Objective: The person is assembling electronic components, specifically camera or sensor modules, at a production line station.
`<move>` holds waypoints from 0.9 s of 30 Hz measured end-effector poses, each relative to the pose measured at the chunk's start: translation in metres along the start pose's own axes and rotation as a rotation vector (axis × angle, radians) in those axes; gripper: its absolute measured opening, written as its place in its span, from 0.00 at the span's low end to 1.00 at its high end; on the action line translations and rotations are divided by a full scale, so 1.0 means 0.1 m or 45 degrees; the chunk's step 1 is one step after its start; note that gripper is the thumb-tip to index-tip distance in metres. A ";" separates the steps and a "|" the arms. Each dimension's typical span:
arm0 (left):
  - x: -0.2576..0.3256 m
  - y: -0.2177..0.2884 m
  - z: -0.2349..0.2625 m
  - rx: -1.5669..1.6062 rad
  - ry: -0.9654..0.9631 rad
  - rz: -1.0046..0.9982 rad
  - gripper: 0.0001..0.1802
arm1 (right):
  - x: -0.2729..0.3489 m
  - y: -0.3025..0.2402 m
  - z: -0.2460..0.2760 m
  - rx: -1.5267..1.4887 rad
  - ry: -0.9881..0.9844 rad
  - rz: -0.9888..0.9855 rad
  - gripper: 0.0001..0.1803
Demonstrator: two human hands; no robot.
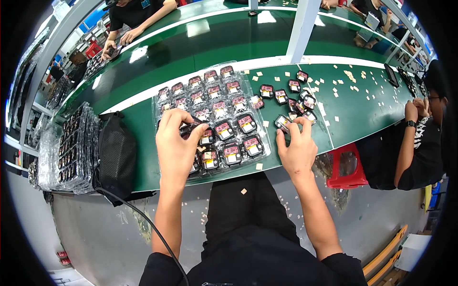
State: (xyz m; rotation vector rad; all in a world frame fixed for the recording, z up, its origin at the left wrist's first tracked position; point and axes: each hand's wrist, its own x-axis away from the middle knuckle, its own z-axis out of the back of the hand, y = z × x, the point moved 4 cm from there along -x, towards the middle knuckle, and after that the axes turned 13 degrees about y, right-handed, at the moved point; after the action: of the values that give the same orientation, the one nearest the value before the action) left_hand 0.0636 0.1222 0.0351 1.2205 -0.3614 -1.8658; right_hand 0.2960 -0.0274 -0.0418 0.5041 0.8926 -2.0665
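Note:
A clear plastic tray (264,125) lies on the green table, its rows filled with small black rounded-square devices (232,153) bearing pink, white and yellow labels. Over the tray's near left part, my left hand (175,138) pinches a black device (190,127) between thumb and fingers; part of it is hidden by the fingers. To the right of the tray my right hand (298,151) closes its thumb and fingertips on another labelled device (282,122). That one sits at the near edge of a loose heap of similar devices (295,106).
Small beige squares (337,118) are scattered over the table and floor. Stacked filled trays (76,148) and a black mesh bag (117,155) stand at the left. A metal post (301,35) rises beyond the heap. A co-worker (415,143) sits at the right by a red stool (344,167).

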 end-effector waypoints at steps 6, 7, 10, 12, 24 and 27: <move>-0.07 -0.12 -0.22 -0.318 -0.190 -0.151 0.13 | 0.02 -0.02 0.00 -0.031 0.035 0.049 0.12; -0.05 -0.14 -0.24 -0.346 -0.204 -0.190 0.14 | 0.03 -0.02 0.00 -0.031 0.038 0.047 0.11; 0.03 -0.10 -0.24 -0.345 -0.281 -0.194 0.17 | 0.04 0.00 -0.01 -0.071 0.046 0.027 0.11; 0.10 -0.11 -0.20 -0.353 -0.290 -0.176 0.17 | 0.03 0.00 -0.02 -0.067 0.038 0.030 0.11; 0.05 -0.17 -0.26 -0.431 -0.335 -0.292 0.17 | 0.03 0.04 0.00 -0.372 -0.003 -0.014 0.11; 0.04 -0.03 -0.20 -0.507 -0.321 -0.389 0.17 | 0.01 0.02 0.13 -0.643 -0.003 -0.154 0.14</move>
State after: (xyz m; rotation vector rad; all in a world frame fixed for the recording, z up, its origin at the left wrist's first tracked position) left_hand 0.0787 0.1243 0.0213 0.8040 0.0728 -2.2291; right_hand 0.2964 -0.0381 -0.0342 0.1772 1.4160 -1.8461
